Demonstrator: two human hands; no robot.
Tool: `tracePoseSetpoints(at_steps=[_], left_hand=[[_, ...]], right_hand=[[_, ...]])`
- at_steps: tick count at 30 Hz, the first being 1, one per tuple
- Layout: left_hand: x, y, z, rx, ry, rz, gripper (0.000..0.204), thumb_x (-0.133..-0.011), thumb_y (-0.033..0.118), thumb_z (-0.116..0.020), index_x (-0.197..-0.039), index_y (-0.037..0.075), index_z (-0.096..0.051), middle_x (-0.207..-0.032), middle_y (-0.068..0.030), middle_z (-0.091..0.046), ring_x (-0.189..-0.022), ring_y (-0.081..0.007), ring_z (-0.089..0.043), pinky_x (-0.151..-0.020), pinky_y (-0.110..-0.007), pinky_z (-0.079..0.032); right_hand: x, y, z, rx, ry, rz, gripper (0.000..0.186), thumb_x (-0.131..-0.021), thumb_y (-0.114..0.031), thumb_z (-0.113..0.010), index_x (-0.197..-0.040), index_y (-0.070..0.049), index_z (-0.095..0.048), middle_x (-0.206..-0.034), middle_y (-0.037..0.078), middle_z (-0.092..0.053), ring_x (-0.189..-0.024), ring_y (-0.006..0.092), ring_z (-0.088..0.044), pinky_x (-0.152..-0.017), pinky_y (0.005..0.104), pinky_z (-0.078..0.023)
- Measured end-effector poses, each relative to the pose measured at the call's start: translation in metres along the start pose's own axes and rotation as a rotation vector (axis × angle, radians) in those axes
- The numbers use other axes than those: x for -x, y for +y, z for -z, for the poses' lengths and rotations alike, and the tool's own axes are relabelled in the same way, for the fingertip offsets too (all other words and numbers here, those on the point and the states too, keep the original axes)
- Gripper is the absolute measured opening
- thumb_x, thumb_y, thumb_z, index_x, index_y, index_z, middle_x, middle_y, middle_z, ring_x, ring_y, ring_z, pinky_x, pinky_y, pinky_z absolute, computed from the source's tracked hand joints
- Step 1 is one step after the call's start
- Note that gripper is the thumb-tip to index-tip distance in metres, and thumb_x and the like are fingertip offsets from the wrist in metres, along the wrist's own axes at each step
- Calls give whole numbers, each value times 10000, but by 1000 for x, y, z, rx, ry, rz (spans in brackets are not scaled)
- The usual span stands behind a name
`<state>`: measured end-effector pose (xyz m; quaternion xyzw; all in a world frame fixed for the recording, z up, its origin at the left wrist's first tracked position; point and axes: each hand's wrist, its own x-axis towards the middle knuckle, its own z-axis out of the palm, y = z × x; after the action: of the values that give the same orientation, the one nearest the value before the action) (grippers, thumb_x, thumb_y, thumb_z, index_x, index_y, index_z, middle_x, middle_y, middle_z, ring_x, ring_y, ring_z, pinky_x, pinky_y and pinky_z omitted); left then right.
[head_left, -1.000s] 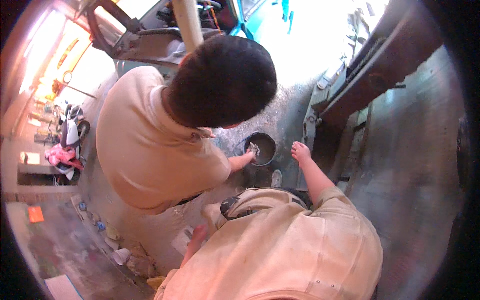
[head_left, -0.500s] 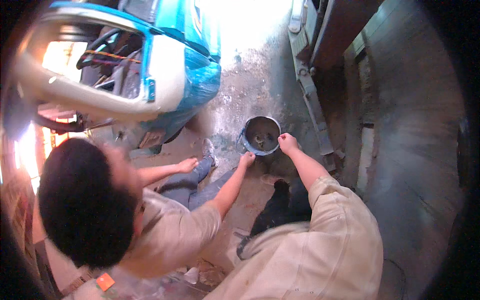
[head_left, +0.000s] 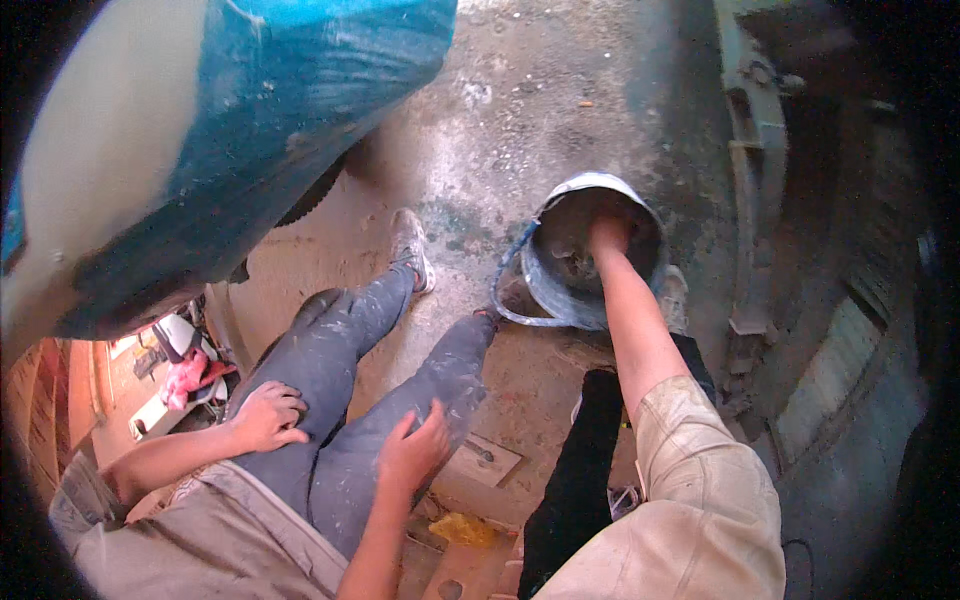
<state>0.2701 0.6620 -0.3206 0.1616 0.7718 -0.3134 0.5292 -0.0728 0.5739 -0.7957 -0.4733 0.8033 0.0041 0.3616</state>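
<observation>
My right hand (head_left: 609,237) reaches down through the mouth of a grey bucket (head_left: 600,182). The bucket has a pale rim, a shadowed inside and a blue rope handle (head_left: 500,296) hanging at its left. Something murky shows at the bottom, but what it is cannot be made out. Shade inside hides my fingers, so I cannot see whether they hold anything. The bucket is near my feet, its mouth facing up. My left hand is out of the picture. A co-worker's two hands lie over their own grey trousers (head_left: 370,400), apart from the bucket.
A blue and cream vehicle body (head_left: 300,130) fills the upper left. Along the right runs a metal frame (head_left: 745,200). Pink cloth (head_left: 187,380) and loose items lie at the left. A yellow piece (head_left: 462,530) and a small flat board (head_left: 483,460) lie low between us.
My right hand has gone from the bucket's rim to inside it. The co-worker's right hand has left the rim and come back over their thigh. The view has shifted.
</observation>
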Motion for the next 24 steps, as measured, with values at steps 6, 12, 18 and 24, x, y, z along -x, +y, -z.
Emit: tracePoseSetpoints(at_steps=[6, 12, 18, 24], left_hand=[[65, -89, -13, 1229, -295, 113, 463, -1066, 378, -550, -1516, 275, -587, -1683, -45, -436, -1569, -345, -343, -1151, -551, -474], [119, -89, -14, 1267, -379, 95, 489, -1092, 352, -527, -1581, 328, -505, -1757, -54, -305, -1556, -379, -352, -1179, -557, -451], [235, -8, -96, 1425, -391, 209, 568, -1101, 412, -506, -1654, 306, -433, -1771, -48, -272, -1573, -469, -286, -1152, -643, -428], [283, 35, -116, 1609, -459, 396, 540, -1060, 421, -554, -1570, 270, -459, -1650, -60, -337, -1466, -443, -335, -1089, -629, -444]], right_hand=[[-10, 11, -63, 117, -157, -9, 445, -1090, -328, -445, -1454, -114, -587, -1440, 209, -617, -1313, 370, -621, -1093, 491, -505], [-1, 23, -29, 105, -280, 126, 609, -1119, -461, -406, -1626, -128, -466, -1604, 225, -518, -1442, 399, -540, -1189, 478, -443], [90, -31, 81, -205, -3, 385, 79, -895, -75, -656, -948, -17, -642, -919, 238, -658, -917, 471, -676, -775, 585, -528], [142, -5, 147, -365, -376, 262, 1266, -678, -62, -868, -1724, -74, -154, -1751, 326, -115, -1600, 498, -232, -1303, 475, -296]])
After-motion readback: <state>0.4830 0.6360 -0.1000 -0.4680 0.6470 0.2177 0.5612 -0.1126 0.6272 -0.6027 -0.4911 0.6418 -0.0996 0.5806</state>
